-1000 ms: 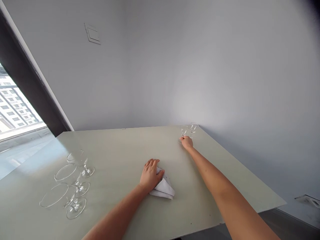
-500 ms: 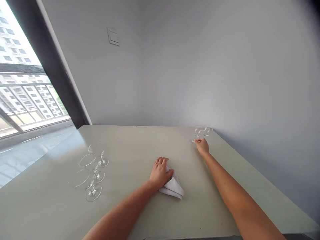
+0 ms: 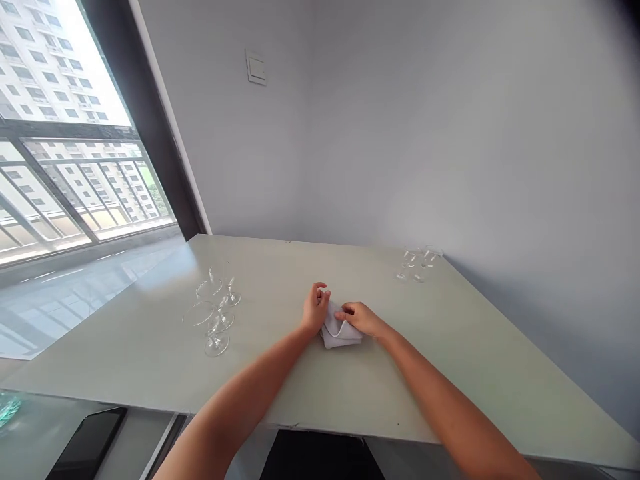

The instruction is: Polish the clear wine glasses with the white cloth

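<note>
A folded white cloth (image 3: 341, 335) lies on the pale tabletop (image 3: 280, 393), in front of me. At its left edge my left hand (image 3: 316, 308) has its fingers curled, closed on the cloth. My right hand (image 3: 361, 318) pinches the cloth's upper right part between thumb and fingers. Several clear stemmed glasses (image 3: 217, 343) stand together on the left side of the table. At the far right corner is another group of small clear glasses (image 3: 423, 265), away from both hands.
Below the table's near left edge lies a black phone (image 3: 89, 443) on a lower glass surface, with a green glass object (image 3: 7, 408) farther left. Grey walls meet behind the table. A window (image 3: 75, 153) is at the left.
My right hand has come back from the far right glasses to the cloth. My left hand has closed on the cloth's edge, and the cloth's shape has changed. The view has shifted, showing the phone.
</note>
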Action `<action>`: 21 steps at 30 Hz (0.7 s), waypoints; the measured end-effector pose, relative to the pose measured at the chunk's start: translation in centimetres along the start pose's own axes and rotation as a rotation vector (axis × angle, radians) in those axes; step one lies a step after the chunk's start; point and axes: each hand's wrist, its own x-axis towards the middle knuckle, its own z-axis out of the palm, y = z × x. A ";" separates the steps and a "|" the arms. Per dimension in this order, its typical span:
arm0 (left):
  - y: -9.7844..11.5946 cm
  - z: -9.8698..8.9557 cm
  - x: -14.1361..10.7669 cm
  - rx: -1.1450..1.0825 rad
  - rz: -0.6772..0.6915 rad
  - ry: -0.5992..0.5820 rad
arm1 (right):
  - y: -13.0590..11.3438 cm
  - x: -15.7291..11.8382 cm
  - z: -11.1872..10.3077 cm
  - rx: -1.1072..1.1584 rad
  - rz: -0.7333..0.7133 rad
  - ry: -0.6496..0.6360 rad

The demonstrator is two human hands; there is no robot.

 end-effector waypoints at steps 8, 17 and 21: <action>1.5 -1.8 0.8 -0.105 -0.119 0.297 | 1.9 0.0 -1.0 0.386 0.013 0.237; -0.3 -7.4 0.3 0.126 -0.322 0.907 | 4.2 1.5 -3.8 0.670 0.138 0.323; -2.0 -10.1 0.5 0.280 -0.345 0.888 | 4.4 1.6 -4.0 0.657 0.134 0.369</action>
